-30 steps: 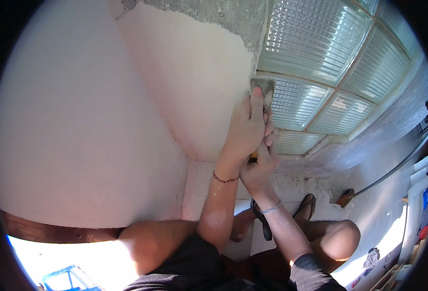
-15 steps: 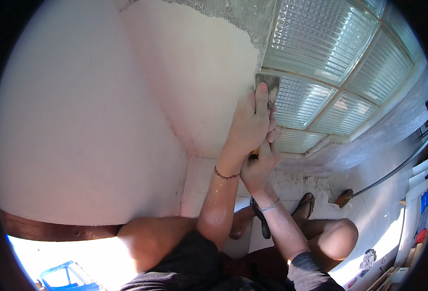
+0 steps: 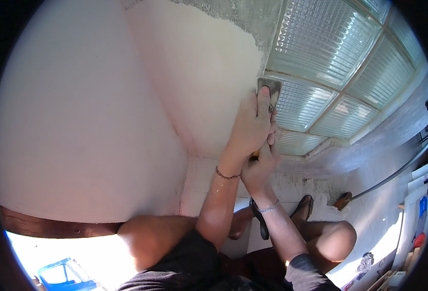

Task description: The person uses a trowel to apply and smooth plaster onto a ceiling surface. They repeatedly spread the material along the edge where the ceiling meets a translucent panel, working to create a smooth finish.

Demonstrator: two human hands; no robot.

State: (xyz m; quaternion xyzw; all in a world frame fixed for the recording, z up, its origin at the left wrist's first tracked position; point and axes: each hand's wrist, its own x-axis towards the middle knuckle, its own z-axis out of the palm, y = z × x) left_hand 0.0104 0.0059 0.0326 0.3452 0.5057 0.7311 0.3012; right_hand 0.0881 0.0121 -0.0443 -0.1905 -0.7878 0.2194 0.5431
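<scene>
Both my hands are on one putty knife, its wide metal blade smeared with grey and white. The blade lies at the seam between the white plastered wall and the glass blocks. My left hand is closed around the tool, its thumb pressed along the blade. Just below, my right hand is closed at the handle end, where a bit of orange and black shows. Most of the handle is hidden by my fingers.
Bare grey cement borders the white coat above. A smooth wall stands to the left. My bent legs and sandals are below. On the right lie a grey hose and assorted items; a blue plastic object sits lower left.
The view has shifted slightly. My hands and the putty knife keep nearly the same place against the wall and glass blocks.
</scene>
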